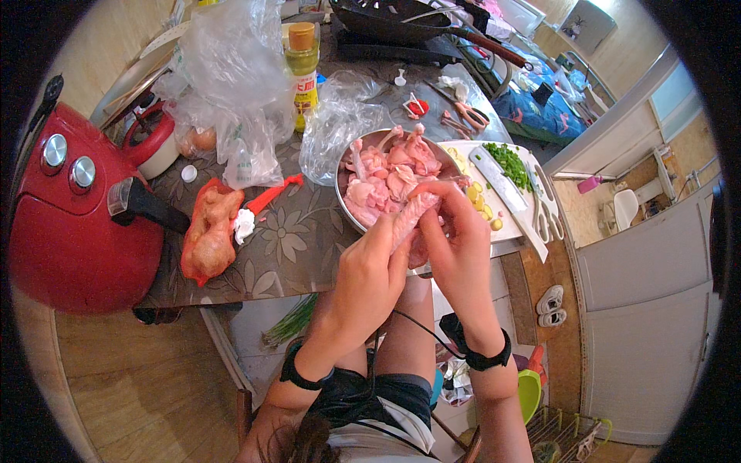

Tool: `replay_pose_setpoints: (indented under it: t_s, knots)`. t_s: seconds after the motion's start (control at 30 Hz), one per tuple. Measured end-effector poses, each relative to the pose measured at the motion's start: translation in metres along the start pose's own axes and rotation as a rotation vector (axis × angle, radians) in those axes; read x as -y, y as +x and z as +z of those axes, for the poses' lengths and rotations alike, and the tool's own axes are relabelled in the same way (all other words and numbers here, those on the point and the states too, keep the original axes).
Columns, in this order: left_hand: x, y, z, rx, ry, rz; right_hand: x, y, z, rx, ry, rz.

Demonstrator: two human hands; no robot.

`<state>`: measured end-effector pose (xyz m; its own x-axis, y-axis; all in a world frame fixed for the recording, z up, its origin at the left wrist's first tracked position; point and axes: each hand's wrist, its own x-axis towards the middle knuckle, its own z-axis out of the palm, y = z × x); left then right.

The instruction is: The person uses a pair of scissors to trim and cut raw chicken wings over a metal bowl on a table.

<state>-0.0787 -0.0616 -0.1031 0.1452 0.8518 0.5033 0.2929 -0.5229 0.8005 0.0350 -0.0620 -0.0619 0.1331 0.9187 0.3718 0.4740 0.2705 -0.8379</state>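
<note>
Between both hands, over the near rim of a metal bowl, is a piece of raw poultry (414, 219), skin on. My left hand (370, 266) grips its lower end. My right hand (460, 237) pinches it from the other side, thumb and fingers bent around the upper part. Raw drumsticks and other pieces (396, 168) fill the metal bowl (340, 191). To its right a white cutting board (503, 228) carries sliced ginger (476, 197), chopped green onion (512, 165), a cleaver (501, 182) and kitchen scissors (542, 211).
A red air fryer (87, 231) and a red net bag of ginger-like roots (213, 231) stand left. Behind are plastic bags (231, 75), a yellow bottle (302, 75), orange-handled scissors (472, 116) and a wok (393, 20), its handle reaching right. The table's front edge (260, 294) is close.
</note>
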Motion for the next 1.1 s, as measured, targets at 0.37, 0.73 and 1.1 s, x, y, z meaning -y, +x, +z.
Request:
replay_pose_setpoints:
  t_s: [0.37,0.73,1.1]
  knots:
    - [-0.001,0.002,0.005,-0.112,-0.005,0.025,-0.005,0.001,0.011,-0.121,-0.081,-0.090]
    - [-0.003,0.003,-0.020,0.170,-0.480,-0.354,-0.005,0.003,-0.026,0.268,0.282,0.124]
    - [-0.001,-0.003,-0.020,0.244,-0.519,-0.290,0.010,-0.010,-0.033,0.213,0.194,0.057]
